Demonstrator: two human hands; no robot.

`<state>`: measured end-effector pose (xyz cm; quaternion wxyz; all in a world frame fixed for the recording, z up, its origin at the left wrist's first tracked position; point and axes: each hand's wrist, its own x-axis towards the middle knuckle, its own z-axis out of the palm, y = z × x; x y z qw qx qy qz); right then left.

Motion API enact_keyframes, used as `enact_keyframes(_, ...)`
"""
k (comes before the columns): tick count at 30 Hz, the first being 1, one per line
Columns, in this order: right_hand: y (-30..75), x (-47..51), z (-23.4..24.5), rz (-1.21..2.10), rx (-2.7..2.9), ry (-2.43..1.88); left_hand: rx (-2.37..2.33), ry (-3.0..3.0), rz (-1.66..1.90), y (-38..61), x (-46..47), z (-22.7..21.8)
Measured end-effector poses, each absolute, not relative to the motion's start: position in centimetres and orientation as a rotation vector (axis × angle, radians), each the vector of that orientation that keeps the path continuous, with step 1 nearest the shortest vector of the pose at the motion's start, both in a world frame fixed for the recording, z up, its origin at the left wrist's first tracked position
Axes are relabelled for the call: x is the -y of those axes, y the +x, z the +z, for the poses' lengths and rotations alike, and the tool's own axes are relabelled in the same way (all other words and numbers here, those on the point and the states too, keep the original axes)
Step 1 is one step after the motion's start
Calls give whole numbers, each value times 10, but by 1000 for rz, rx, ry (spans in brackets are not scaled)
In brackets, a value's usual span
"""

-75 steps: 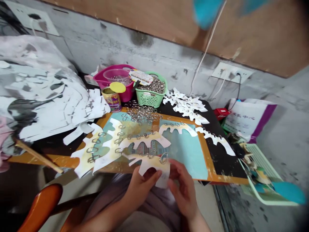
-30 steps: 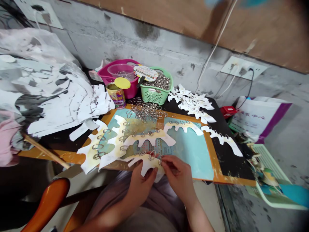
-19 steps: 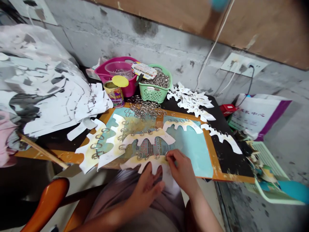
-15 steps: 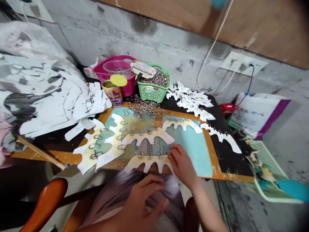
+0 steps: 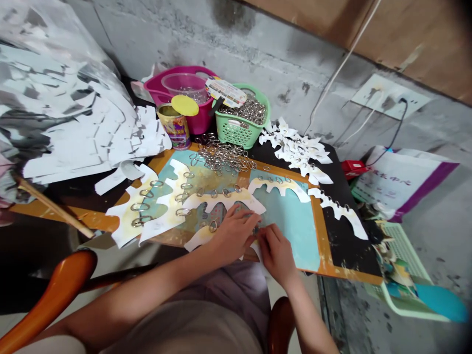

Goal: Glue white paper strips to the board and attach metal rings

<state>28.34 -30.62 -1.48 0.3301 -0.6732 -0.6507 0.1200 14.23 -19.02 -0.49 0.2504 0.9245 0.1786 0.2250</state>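
My left hand lies with its fingers spread flat on a white scalloped card cut-out at the near edge of the orange-and-teal board. A metal ring hangs in one of the card's holes. My right hand is curled beside the left, its fingertips pinched on a small metal ring at the card's right end. Similar ringed cut-outs lie fanned across the board.
A heap of loose rings lies before a green basket of rings, a pink basket and a yellow-lidded tin. White paper scraps pile up left, blank cut-outs behind. An orange chair arm is near left.
The cut-out went from being held over my lap to lying on the board's near edge. My left hand dropped away, then came back flat onto the card. My right hand stayed at its right end.
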Motion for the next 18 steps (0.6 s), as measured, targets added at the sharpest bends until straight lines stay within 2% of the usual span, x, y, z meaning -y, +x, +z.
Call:
enact_keyframes(5, 287, 320, -16, 321, 1744, -1742, -455, 2622, 531, 140, 194, -2)
enact_keyframes(11, 304, 323, 3, 544, 1724, -1672, -351, 2737, 574, 139, 197, -5)
enact_keyframes(18, 323, 307, 2, 506, 2069, -1616, -269, 2831, 676, 132, 200, -7)
